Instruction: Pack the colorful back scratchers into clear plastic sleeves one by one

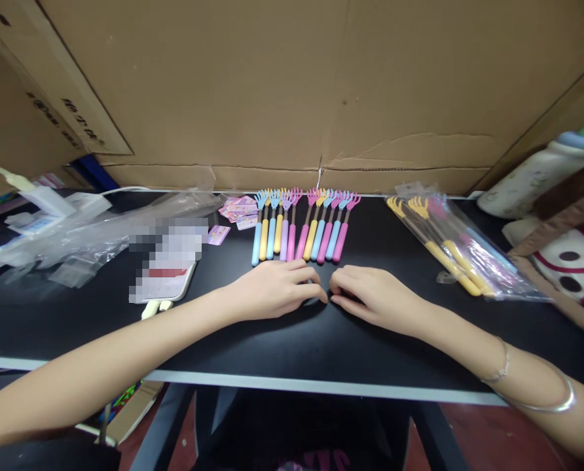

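Note:
Several back scratchers with claw-shaped heads stand side by side in a row (271,239) on the black table, their blue, yellow, purple and pink handles toward me. Just in front of the handles is my left hand (277,288), palm down, its fingers bent and apart, with nothing seen in it. My right hand (370,294) faces it from close by, fingers curled in toward the thumb; whatever it may hold is hidden. Small printed cards (240,209) lie in a loose pile left of the row. More back scratchers (442,252) lie slanted at the right, partly in or under clear plastic bags.
A phone (174,268) with a cable plugged in lies at the left, beside crumpled clear plastic bags (110,229). A cardboard wall (292,85) closes off the back. At the right stand a pale bottle (528,173) and a patterned bag (574,261). The table's pale edge (321,386) runs in front.

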The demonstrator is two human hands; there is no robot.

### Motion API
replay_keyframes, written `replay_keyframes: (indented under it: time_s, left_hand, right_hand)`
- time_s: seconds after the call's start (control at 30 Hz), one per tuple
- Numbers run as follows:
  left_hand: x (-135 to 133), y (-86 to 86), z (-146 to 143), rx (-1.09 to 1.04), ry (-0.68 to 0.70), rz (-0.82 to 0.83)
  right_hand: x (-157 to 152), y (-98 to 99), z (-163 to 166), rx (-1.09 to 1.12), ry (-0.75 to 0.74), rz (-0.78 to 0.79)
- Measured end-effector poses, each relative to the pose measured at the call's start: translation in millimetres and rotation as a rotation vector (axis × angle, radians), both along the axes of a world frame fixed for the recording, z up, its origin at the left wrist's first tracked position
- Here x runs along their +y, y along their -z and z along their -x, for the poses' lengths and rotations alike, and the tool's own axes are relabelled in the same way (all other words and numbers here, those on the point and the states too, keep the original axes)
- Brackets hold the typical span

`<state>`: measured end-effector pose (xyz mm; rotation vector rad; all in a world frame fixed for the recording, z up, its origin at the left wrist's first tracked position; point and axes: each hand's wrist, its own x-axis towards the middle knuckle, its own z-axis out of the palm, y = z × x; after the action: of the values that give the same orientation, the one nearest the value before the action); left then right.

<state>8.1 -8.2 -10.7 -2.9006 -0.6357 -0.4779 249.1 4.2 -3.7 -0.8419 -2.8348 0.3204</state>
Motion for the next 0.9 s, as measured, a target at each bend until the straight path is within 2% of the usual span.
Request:
replay_keyframes:
  time_s: [0.9]
  left_hand:
    - [0.2,0.8,0.3,0.005,-0.018,0.02]
  right_hand:
    - [-2.0,-0.8,2.2,-0.023,0.016,-0.022]
